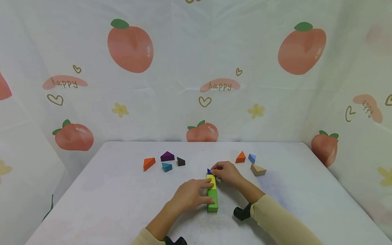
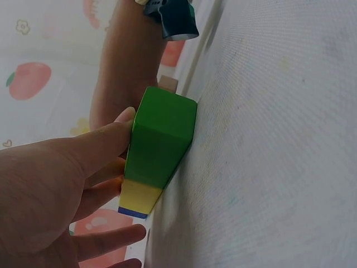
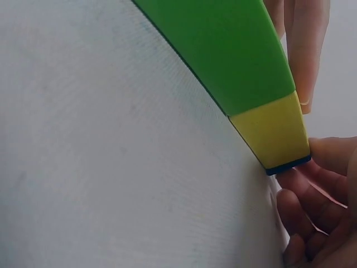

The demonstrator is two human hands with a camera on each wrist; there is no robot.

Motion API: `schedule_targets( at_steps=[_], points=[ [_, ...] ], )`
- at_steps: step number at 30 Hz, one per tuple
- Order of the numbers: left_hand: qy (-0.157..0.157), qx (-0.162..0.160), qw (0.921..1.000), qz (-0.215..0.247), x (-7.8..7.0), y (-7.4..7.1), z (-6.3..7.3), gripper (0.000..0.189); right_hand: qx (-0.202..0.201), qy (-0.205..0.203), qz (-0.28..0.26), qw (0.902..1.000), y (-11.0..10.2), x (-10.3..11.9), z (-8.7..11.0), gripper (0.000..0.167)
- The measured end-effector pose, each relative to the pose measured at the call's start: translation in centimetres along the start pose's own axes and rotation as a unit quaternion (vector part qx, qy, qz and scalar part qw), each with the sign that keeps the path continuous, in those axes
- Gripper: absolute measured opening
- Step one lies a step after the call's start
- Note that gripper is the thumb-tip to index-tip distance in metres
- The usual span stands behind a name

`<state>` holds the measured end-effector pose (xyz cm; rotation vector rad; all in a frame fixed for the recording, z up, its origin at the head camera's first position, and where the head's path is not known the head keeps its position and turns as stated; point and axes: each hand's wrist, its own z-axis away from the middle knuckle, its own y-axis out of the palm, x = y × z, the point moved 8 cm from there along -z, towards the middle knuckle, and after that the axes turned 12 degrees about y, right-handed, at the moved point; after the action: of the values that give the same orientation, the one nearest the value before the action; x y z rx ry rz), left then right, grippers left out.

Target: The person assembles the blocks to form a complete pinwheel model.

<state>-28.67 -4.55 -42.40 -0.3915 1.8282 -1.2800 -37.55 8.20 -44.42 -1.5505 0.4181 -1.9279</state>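
A green block (image 1: pixel 213 207), a yellow block (image 3: pixel 273 131) and a small blue triangular block (image 1: pixel 209 171) stand end to end in a line on the table, the blue one at the far end. My left hand (image 1: pixel 189 195) rests on the line with fairly straight fingers, its thumb on the green block and a fingertip on the yellow. At the far end, my right hand (image 1: pixel 229 173) pinches the blue block, its fingers curled in the right wrist view. Those fingers partly cover the blue block.
Left of the row lie orange (image 1: pixel 149 163), purple (image 1: pixel 167 156), teal (image 1: pixel 167 167) and black (image 1: pixel 180 161) blocks. On the right are another orange block (image 1: pixel 240 157), a light blue one (image 1: pixel 252 158) and a plain wooden one (image 1: pixel 258 170). A printed curtain (image 1: pixel 169 101) hangs behind the white table (image 1: pixel 98 205).
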Motion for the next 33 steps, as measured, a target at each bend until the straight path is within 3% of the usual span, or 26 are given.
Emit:
schedule_targets(
  at_steps=[33],
  points=[
    [0.002, -0.001, 1.0, -0.003, 0.0, 0.14, 0.03, 0.057, 0.004, -0.017, 0.014, 0.9998, 0.27, -0.05, -0.06, 0.014]
  ],
)
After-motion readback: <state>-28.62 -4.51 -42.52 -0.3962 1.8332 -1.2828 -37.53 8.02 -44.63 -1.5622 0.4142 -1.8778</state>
